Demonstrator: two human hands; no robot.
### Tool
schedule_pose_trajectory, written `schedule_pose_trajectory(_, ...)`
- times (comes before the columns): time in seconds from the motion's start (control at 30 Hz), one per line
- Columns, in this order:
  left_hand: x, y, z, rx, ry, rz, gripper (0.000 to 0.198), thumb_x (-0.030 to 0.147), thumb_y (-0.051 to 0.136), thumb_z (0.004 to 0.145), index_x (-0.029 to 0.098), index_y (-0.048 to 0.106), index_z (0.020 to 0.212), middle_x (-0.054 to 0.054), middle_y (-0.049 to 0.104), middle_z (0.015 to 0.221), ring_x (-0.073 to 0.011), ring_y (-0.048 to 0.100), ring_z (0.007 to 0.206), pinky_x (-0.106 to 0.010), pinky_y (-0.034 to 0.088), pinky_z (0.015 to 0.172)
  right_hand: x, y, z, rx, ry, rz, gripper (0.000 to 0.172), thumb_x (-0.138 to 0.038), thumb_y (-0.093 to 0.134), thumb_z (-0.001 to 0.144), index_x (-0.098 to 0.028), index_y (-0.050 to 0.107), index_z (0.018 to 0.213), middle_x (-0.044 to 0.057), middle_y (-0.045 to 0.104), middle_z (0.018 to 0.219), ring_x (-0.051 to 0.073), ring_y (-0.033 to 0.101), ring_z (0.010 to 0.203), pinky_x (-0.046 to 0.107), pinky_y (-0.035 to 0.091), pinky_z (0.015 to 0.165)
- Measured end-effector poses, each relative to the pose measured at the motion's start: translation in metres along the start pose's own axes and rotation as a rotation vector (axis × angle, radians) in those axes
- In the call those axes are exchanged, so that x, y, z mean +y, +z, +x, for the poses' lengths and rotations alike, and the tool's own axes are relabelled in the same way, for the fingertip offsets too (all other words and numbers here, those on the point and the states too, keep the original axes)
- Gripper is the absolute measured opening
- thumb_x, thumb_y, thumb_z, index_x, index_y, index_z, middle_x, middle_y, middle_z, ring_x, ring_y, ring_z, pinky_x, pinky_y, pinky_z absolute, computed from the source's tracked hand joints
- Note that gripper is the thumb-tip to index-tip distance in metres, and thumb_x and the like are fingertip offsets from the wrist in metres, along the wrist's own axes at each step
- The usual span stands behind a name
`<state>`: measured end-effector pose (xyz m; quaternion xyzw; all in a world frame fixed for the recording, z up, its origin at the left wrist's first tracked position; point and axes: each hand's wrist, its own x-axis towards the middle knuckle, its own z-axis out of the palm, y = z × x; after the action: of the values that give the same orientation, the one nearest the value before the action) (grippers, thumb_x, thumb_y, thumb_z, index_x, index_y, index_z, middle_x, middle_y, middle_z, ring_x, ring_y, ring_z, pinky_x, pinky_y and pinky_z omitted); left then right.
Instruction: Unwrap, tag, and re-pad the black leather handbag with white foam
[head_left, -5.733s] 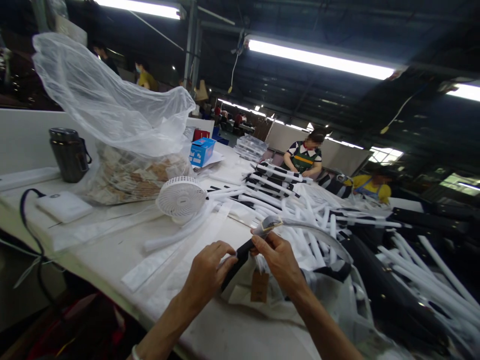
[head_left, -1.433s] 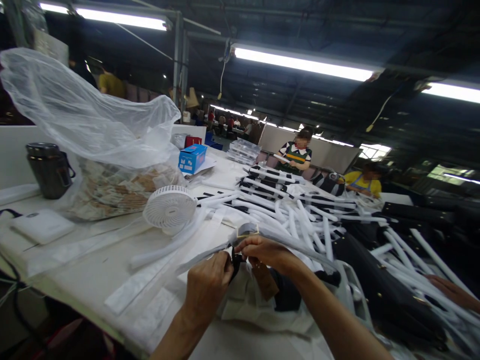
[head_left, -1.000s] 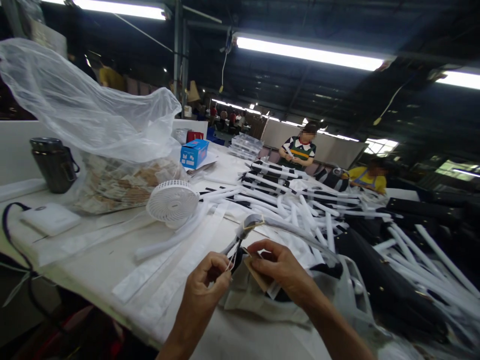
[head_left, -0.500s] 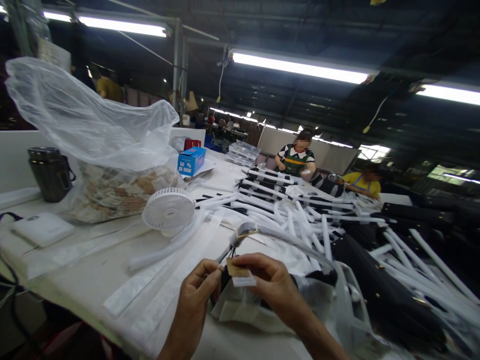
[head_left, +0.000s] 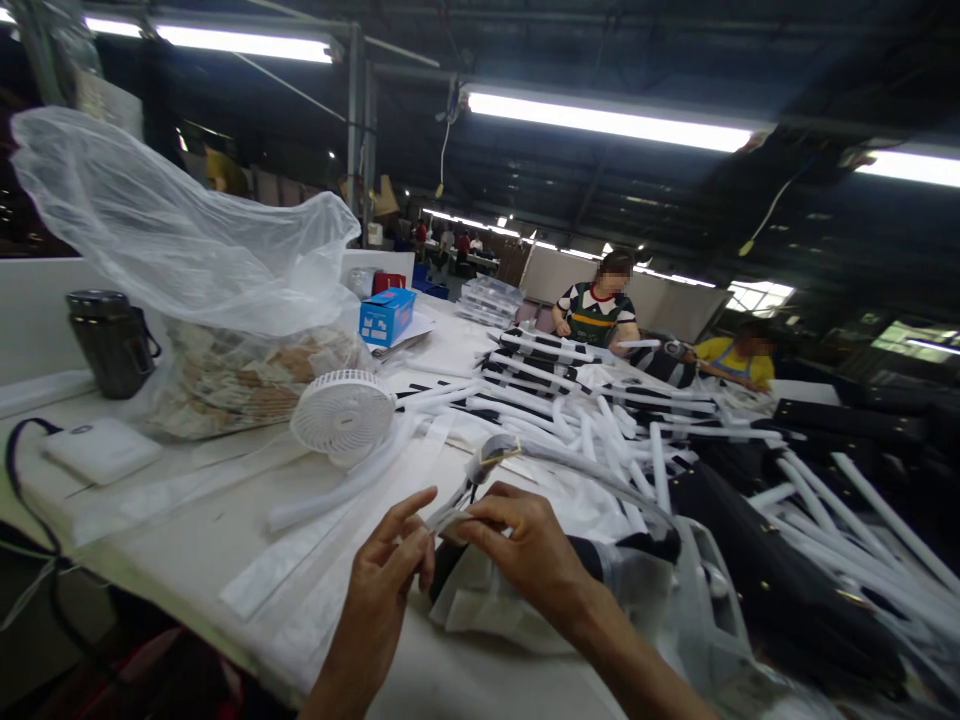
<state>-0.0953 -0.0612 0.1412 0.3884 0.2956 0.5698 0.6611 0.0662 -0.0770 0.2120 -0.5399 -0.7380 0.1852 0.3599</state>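
My right hand (head_left: 525,545) pinches a small paper tag (head_left: 452,522) that now shows pale and nearly edge-on, partly hidden by my fingers. Just left of it, my left hand (head_left: 390,565) has its index finger stretched up and the thumb apart, with nothing visible between them. Behind the fingers stands a handle (head_left: 491,455) with a gold-coloured buckle, wrapped in clear plastic. The handle belongs to a dark bag (head_left: 589,555) lying under my right hand, partly covered by pale wrapping (head_left: 487,605).
A white fan (head_left: 343,412), a plastic sack of tags (head_left: 247,385), a dark flask (head_left: 111,345) and a blue box (head_left: 387,316) stand leftward. White-wrapped straps (head_left: 585,430) and black bags (head_left: 780,560) fill the right. A co-worker (head_left: 596,310) stands across the table.
The fingers of my left hand have come apart from their pinch beside the tag. My right hand has turned the tag from its brown face to nearly edge-on and shifted slightly left.
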Motion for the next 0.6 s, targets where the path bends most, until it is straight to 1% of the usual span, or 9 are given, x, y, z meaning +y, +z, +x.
schedule_pose_trajectory(0.07, 0.000, -0.005, -0.001, -0.005, 0.057, 0.091, 0.040, 0.040, 0.071, 0.077, 0.022, 0.067, 0.113, 0.005, 0.052, 0.065, -0.0084, 0.047, 0.055, -0.020, 0.040, 0.054, -0.005, 0.002, 0.000, 0.001, -0.053, -0.132, 0.011, -0.026, 0.065, 0.087, -0.024, 0.076, 0.084, 0.000, 0.065, 0.076, 0.012, 0.060, 0.070, 0.022, 0.043, 0.065)
schedule_pose_trajectory(0.13, -0.002, -0.010, 0.000, 0.034, 0.104, 0.142, 0.040, 0.040, 0.071, 0.077, 0.023, 0.067, 0.113, 0.004, 0.056, 0.070, -0.0099, 0.051, 0.062, -0.021, 0.043, 0.059, -0.010, 0.004, -0.001, -0.023, -0.124, -0.241, 0.012, -0.026, 0.063, 0.089, -0.023, 0.074, 0.085, 0.001, 0.065, 0.077, 0.013, 0.060, 0.071, 0.023, 0.042, 0.065)
schedule_pose_trajectory(0.23, -0.004, -0.017, 0.002, 0.113, 0.157, 0.128, 0.039, 0.039, 0.069, 0.079, 0.024, 0.065, 0.115, 0.002, 0.062, 0.078, -0.0126, 0.056, 0.077, -0.022, 0.045, 0.076, -0.013, 0.007, -0.002, -0.066, -0.198, -0.345, 0.018, -0.026, 0.058, 0.092, -0.021, 0.071, 0.080, 0.001, 0.063, 0.077, 0.012, 0.058, 0.069, 0.022, 0.040, 0.063)
schedule_pose_trajectory(0.3, -0.004, -0.019, 0.004, 0.114, 0.185, 0.111, 0.036, 0.037, 0.068, 0.081, 0.024, 0.064, 0.114, 0.002, 0.063, 0.079, -0.0131, 0.056, 0.082, -0.023, 0.044, 0.084, -0.013, 0.009, -0.003, -0.048, -0.207, -0.390, 0.022, -0.027, 0.055, 0.094, -0.020, 0.069, 0.079, 0.001, 0.062, 0.074, 0.012, 0.056, 0.068, 0.023, 0.039, 0.061)
schedule_pose_trajectory(0.33, -0.004, -0.019, 0.004, 0.105, 0.199, 0.103, 0.034, 0.037, 0.067, 0.081, 0.023, 0.064, 0.113, 0.002, 0.063, 0.077, -0.0130, 0.056, 0.082, -0.023, 0.043, 0.085, -0.013, 0.010, -0.004, -0.030, -0.202, -0.411, 0.023, -0.027, 0.054, 0.094, -0.020, 0.068, 0.078, 0.001, 0.061, 0.073, 0.012, 0.056, 0.067, 0.023, 0.038, 0.061)
schedule_pose_trajectory(0.4, -0.004, -0.018, 0.005, 0.092, 0.230, 0.075, 0.031, 0.035, 0.066, 0.082, 0.022, 0.064, 0.110, 0.003, 0.061, 0.072, -0.0126, 0.055, 0.077, -0.024, 0.044, 0.084, -0.014, 0.013, -0.004, -0.003, -0.190, -0.443, 0.022, -0.026, 0.054, 0.094, -0.020, 0.067, 0.078, 0.002, 0.061, 0.074, 0.013, 0.056, 0.068, 0.024, 0.038, 0.062)
schedule_pose_trajectory(0.5, -0.004, -0.014, 0.004, 0.105, 0.293, 0.039, 0.025, 0.033, 0.064, 0.084, 0.021, 0.064, 0.106, 0.004, 0.058, 0.067, -0.0121, 0.054, 0.072, -0.024, 0.046, 0.078, -0.016, 0.017, -0.004, 0.003, -0.163, -0.494, 0.016, -0.021, 0.056, 0.091, -0.019, 0.064, 0.077, 0.003, 0.063, 0.079, 0.016, 0.057, 0.075, 0.026, 0.040, 0.067)
schedule_pose_trajectory(0.6, -0.002, -0.011, 0.004, 0.101, 0.385, 0.094, 0.018, 0.030, 0.062, 0.086, 0.021, 0.064, 0.101, 0.005, 0.055, 0.065, -0.0106, 0.053, 0.066, -0.022, 0.048, 0.073, -0.018, 0.019, -0.002, -0.011, -0.150, -0.541, 0.013, -0.018, 0.057, 0.089, -0.019, 0.064, 0.077, 0.004, 0.064, 0.082, 0.018, 0.057, 0.080, 0.028, 0.041, 0.070)
